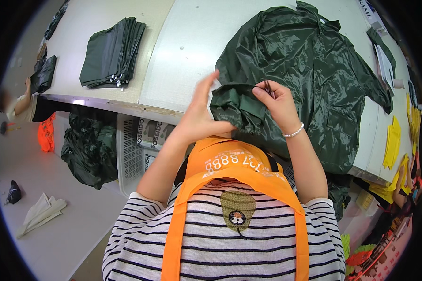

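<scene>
A shiny dark green jacket (309, 75) lies spread on the pale table, its collar toward the far edge. One gathered sleeve end (234, 105) is drawn toward me at the near edge. My left hand (197, 114) is beside this sleeve end, thumb and fingers spread wide, slightly smeared by motion. My right hand (282, 107), with a beaded bracelet at the wrist, is closed over the sleeve's right side. Small dark metal thread snips (268, 88) stick out between its fingers. Whether that hand also pinches the fabric is hard to see.
A stack of folded dark green garments (112, 54) sits at the table's far left. Below the table edge stand a white crate (126, 154) and a heap of dark green fabric (90, 150). Yellow cloth (392, 143) lies at right. Another person's arm (23, 100) is at far left.
</scene>
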A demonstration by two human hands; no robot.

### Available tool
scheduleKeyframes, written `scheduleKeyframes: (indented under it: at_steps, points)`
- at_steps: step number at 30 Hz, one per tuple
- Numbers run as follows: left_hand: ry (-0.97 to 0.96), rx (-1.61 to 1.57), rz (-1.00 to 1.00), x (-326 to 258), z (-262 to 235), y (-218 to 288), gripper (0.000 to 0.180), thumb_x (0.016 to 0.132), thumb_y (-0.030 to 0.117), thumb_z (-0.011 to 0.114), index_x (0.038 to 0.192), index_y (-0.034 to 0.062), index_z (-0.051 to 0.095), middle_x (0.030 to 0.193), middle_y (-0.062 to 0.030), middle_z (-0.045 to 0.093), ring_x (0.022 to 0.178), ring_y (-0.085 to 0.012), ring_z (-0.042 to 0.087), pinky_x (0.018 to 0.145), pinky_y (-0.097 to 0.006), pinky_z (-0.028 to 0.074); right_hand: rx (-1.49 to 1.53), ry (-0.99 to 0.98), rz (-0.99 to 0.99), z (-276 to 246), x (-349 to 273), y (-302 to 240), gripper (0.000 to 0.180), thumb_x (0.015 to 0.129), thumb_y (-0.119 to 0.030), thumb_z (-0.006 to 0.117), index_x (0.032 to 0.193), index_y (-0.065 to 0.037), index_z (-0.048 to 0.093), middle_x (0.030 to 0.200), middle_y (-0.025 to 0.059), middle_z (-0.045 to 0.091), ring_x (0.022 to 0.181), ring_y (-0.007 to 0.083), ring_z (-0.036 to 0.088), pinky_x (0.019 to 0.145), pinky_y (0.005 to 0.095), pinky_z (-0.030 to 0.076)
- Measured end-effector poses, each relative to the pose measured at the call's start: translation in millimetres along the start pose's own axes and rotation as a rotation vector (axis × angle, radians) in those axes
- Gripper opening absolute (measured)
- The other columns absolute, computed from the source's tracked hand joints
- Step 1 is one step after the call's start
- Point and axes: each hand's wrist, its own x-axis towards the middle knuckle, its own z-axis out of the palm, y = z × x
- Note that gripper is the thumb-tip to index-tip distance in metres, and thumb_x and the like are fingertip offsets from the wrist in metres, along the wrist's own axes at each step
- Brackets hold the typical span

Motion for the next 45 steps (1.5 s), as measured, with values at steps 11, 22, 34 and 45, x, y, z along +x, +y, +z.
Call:
scheduleKeyframes:
  at_steps: [11, 22, 34, 45]
  points:
    - [0.054, -0.235, -0.177, 0.0, 12.8, -39.3, 0.025, 0.078, 0.001, 0.066, 0.102, -0.0014, 0.061, 0.096, -0.0040, 0.061, 0.091, -0.0112, 0.055, 0.086, -0.025, 0.042, -0.273, 0.029, -0.146, 3.3, -9.1, 2.6, 0.018, 0.083, -0.013, 0.068, 0.095, 0.000, 0.064, 0.083, -0.0022, 0.062, 0.071, 0.0073, 0.054, 0.061, 0.0220, 0.043]
    - [-0.035, -0.274, -0.141, 5.8, 10.4, -24.6, 0.017, 0.083, 0.005, 0.065, 0.098, -0.0022, 0.062, 0.099, -0.0040, 0.061, 0.095, -0.0117, 0.054, 0.089, -0.027, 0.041, -0.376, -0.201, -0.078, 21.6, 4.1, -1.7, 0.011, 0.087, -0.011, 0.062, 0.085, -0.001, 0.062, 0.076, -0.0017, 0.059, 0.063, 0.0062, 0.049, 0.057, 0.0219, 0.039]
    - [-0.148, -0.518, -0.279, 12.8, 5.6, -8.0, 0.015, 0.085, 0.011, 0.066, 0.092, -0.0018, 0.065, 0.085, -0.0010, 0.064, 0.076, -0.0069, 0.055, 0.071, -0.022, 0.044, 0.030, -0.162, 0.063, 6.7, -5.8, -17.3, 0.014, 0.089, -0.019, 0.062, 0.082, -0.007, 0.063, 0.068, -0.0086, 0.051, 0.058, 0.0013, 0.040, 0.051, 0.0187, 0.031]
    - [0.404, 0.286, 0.533, 11.3, 10.8, 1.1, 0.027, 0.060, -0.009, 0.074, 0.077, 0.0040, 0.058, 0.079, -0.0077, 0.065, 0.072, -0.0194, 0.061, 0.065, -0.027, 0.049, -0.531, 0.041, -0.528, 17.7, -31.0, -22.4, 0.023, 0.073, -0.003, 0.071, 0.094, -0.003, 0.062, 0.092, 0.0072, 0.061, 0.072, 0.0159, 0.060, 0.062, 0.0244, 0.048]
